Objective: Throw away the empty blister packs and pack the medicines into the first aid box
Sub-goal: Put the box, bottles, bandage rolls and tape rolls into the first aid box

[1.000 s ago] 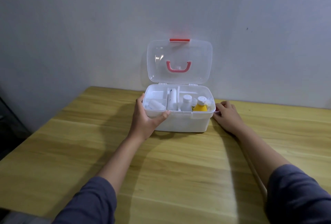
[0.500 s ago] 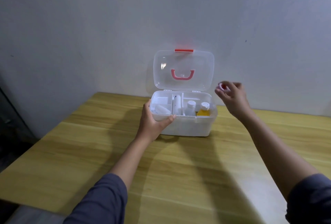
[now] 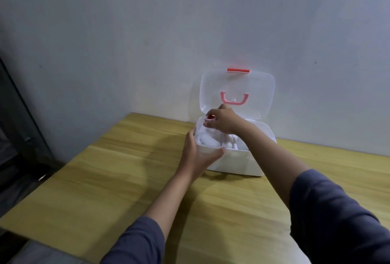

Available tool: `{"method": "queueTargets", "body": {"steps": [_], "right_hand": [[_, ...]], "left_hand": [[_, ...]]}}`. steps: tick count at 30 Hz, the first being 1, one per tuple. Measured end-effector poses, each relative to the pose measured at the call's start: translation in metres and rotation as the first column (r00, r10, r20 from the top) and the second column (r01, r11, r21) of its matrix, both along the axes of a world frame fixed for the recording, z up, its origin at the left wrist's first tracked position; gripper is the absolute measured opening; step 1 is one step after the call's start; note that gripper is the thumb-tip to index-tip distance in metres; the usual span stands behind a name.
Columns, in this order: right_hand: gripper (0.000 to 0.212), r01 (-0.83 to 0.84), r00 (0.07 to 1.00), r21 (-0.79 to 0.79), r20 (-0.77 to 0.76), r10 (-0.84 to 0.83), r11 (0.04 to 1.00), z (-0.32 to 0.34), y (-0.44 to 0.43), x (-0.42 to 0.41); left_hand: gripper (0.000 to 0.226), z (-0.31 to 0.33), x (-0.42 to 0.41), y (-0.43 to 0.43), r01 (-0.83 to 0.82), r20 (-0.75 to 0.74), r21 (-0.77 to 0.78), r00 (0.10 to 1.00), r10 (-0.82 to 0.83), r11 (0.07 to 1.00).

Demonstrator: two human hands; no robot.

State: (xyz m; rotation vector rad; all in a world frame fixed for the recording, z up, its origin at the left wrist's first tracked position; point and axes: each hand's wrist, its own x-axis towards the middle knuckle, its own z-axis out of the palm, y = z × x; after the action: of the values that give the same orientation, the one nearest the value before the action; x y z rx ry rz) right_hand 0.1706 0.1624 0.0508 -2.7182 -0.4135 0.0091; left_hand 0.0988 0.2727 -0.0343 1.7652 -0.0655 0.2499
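A: Hands first. Left hand (image 3: 197,154) wraps the near-left corner of the first aid box (image 3: 234,162), thumb on the front wall, fingers along the side: closed on the box, bracing it. Right hand (image 3: 224,122) reaches across the open box and pinches a small round item with a red centre (image 3: 210,117) between its fingertips, above the rear-left compartment, at about 10 o'clock from the box's middle.

B: Box position?

A: On the counter (image 3: 126,179), far edge, back against the wall (image 3: 126,42). Clear lid (image 3: 237,93) stands upright at 12 o'clock, pink handle (image 3: 233,99) facing the camera. White bottles lie in the left compartments; the forearm hides the right side.

B: Risks, as judged?

A: One: if released from where it is, the round item could strike the rim or a divider and roll out at 9 o'clock onto the counter. Two: on withdrawal the forearm could brush whatever stands hidden beneath it and tip it. Three: knuckles sit just below the lid; a knock could swing it down onto the hand.

B: Blister packs?

A: None in view. Cannot tell their status.
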Motion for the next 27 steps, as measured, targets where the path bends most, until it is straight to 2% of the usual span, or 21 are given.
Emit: {"method": "queueTargets", "body": {"steps": [5,14,19,23,27], "right_hand": [[0.042,0.025,0.999,-0.063,-0.034,-0.027,0.998,0.0,0.007,0.007],[0.049,0.131,0.991,-0.091,0.033,-0.128,0.987,-0.001,0.015,0.005],[0.042,0.063,0.997,-0.069,-0.035,-0.065,0.996,0.006,0.001,0.003],[0.038,0.016,0.999,-0.06,-0.028,-0.018,0.998,0.01,-0.006,0.001],[0.037,0.001,1.0,0.049,0.001,-0.001,0.999,0.017,-0.011,-0.001]], "left_hand": [[0.1,-0.002,-0.001,0.001,0.009,0.027,-0.01,1.0,-0.009,1.0],[0.104,-0.002,-0.002,0.002,0.01,0.039,0.005,0.999,-0.01,1.0],[0.104,-0.001,-0.003,0.002,0.004,0.037,0.012,0.999,-0.005,1.0],[0.095,-0.002,0.0,0.002,-0.006,0.033,0.005,0.999,0.005,1.0],[0.09,-0.002,0.0,0.003,-0.005,0.041,0.003,0.999,0.005,1.0]]}}
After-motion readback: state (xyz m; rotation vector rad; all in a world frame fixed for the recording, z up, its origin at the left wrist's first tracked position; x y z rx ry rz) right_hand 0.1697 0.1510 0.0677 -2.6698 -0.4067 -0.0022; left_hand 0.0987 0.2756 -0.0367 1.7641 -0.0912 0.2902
